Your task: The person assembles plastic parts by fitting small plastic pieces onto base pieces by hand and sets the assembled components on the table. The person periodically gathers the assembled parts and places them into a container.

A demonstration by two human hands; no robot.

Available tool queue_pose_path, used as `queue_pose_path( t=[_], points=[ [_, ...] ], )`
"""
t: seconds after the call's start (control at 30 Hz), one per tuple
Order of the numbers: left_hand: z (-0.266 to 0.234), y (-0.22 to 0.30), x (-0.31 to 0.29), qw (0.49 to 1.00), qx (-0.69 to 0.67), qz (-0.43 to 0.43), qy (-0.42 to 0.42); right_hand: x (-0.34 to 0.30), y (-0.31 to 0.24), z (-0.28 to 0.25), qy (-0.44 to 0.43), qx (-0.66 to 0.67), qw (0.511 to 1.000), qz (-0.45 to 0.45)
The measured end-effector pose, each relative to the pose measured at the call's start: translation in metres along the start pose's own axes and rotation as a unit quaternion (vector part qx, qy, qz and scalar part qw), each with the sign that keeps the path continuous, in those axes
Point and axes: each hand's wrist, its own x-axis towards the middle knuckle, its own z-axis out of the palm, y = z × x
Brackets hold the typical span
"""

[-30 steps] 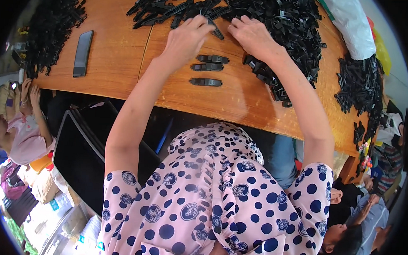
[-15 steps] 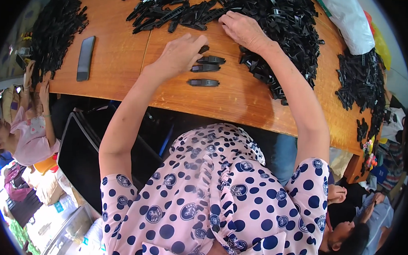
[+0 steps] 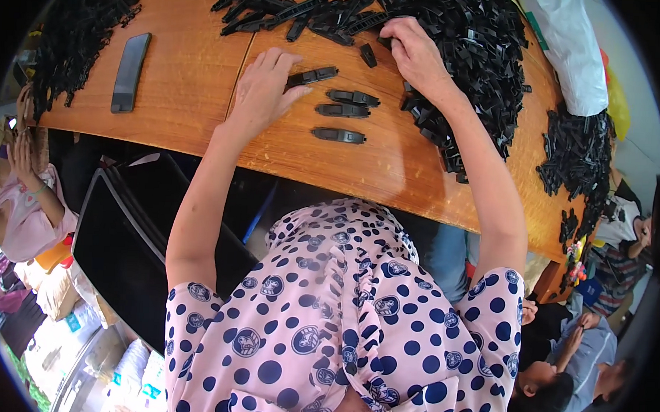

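Head view: left hand, eleven o'clock, fingers spread, could bump clip askew; right hand, one o'clock, pinch unclear.

An orange-brown wooden table is carrying a black rectangular phone on the left, and a heap of thin black plastic parts is lying farther left. Three narrow black plastic pieces are lying one behind another in the near middle. A heap of angular black plastic parts is spreading across the right.
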Motion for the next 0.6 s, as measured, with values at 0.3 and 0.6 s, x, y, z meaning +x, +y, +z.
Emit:
queue_pose_path(
  t=[0.3,0.6],
  points=[
    [0.019,-0.002,0.013,0.998,-0.043,0.007,0.045,-0.007,-0.031,0.019,-0.075,-0.18,0.979,0.058],
    [0.025,-0.011,0.011,0.997,-0.072,-0.009,0.034,0.014,-0.066,-0.009,-0.266,-0.098,0.958,-0.036]
  ],
)
